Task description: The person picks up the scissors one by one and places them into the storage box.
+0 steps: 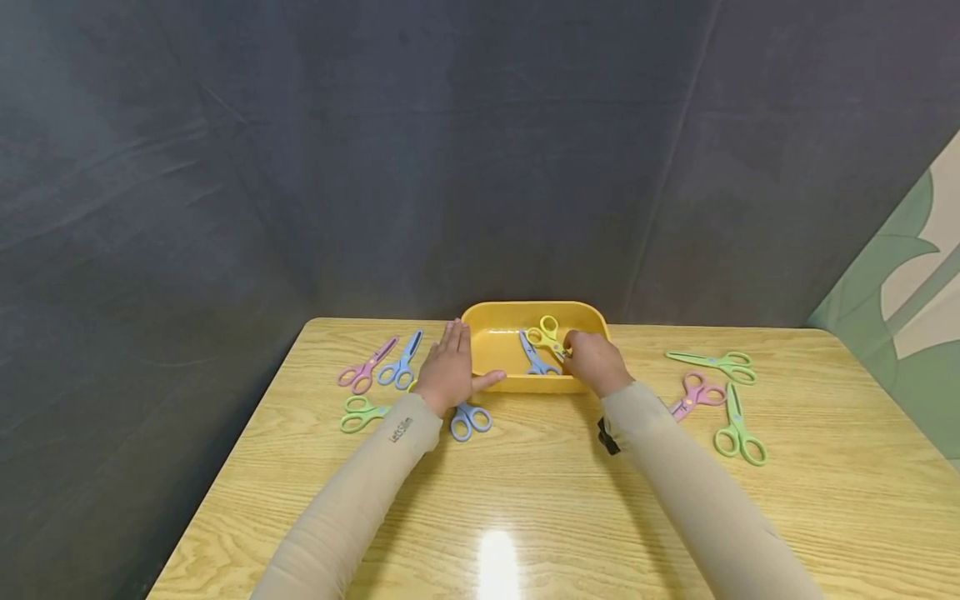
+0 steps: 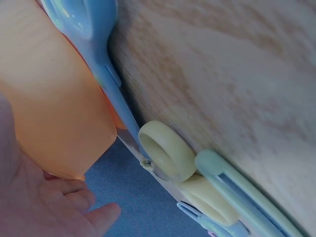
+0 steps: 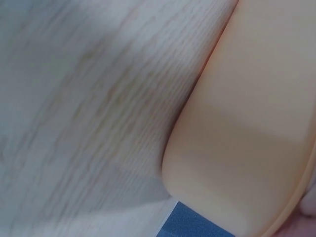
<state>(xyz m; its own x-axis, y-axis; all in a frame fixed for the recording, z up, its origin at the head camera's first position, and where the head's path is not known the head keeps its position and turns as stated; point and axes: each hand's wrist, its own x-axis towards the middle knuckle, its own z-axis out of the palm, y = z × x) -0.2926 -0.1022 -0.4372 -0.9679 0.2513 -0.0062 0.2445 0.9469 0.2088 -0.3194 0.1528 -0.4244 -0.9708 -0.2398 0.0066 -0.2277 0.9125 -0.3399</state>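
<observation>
Yellow scissors point(image 1: 547, 336) go over the yellow tray point(image 1: 495, 313), at the table's far edge.
Right hand point(image 1: 595, 362) pinches their blades, handles pointing away; left hand point(image 1: 450, 371), fingers straight, braces the tray's left wall.

I see yellow scissors point(image 1: 546, 335), small with plastic loop handles, held over the yellow tray point(image 1: 495, 315), loops toward the far rim and blades hidden in my right hand point(image 1: 594, 360). The tray is a shallow rounded tub at the table's far edge, with blue scissors point(image 1: 536, 357) lying flat inside it.

beige long sleeves point(image 1: 697, 492), small dark print on left cuff.
</observation>
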